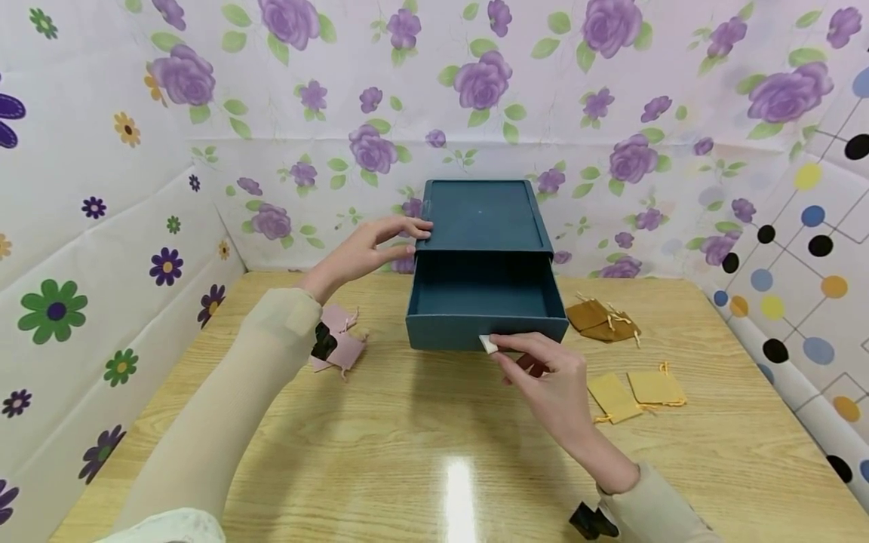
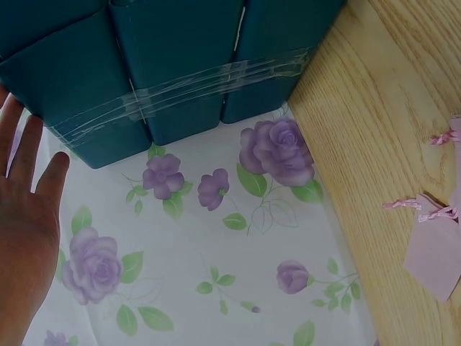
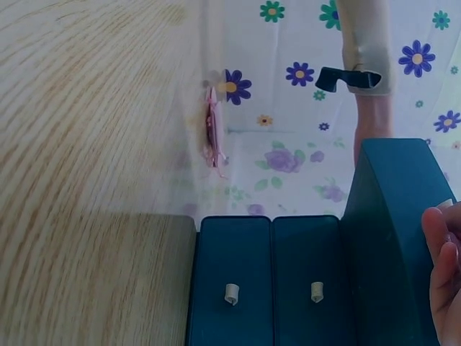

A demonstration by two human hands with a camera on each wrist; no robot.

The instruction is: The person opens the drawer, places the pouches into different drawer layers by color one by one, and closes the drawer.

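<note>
A dark teal drawer cabinet (image 1: 480, 215) stands at the table's back, its top drawer (image 1: 486, 333) pulled out, the inside bare. The right hand (image 1: 553, 385) pinches that drawer's white pull tab (image 1: 488, 344) between thumb and fingers; in the right wrist view the hand (image 3: 448, 270) is at the right edge. Fingers of the left hand (image 1: 360, 253) rest on the cabinet's top left edge. In the left wrist view, the left hand (image 2: 29, 216) lies beside the cabinet's taped side (image 2: 173, 72). Two lower drawers show white tabs (image 3: 231, 294) in the right wrist view.
Pink pouches (image 1: 348, 349) lie left of the cabinet on the wooden table (image 1: 380, 452). To the right are brown pouches (image 1: 597, 320) and two yellow pouches (image 1: 655, 387). Flowered cloth (image 1: 312, 166) hangs behind, and dotted cloth (image 1: 801, 264) hangs at the right.
</note>
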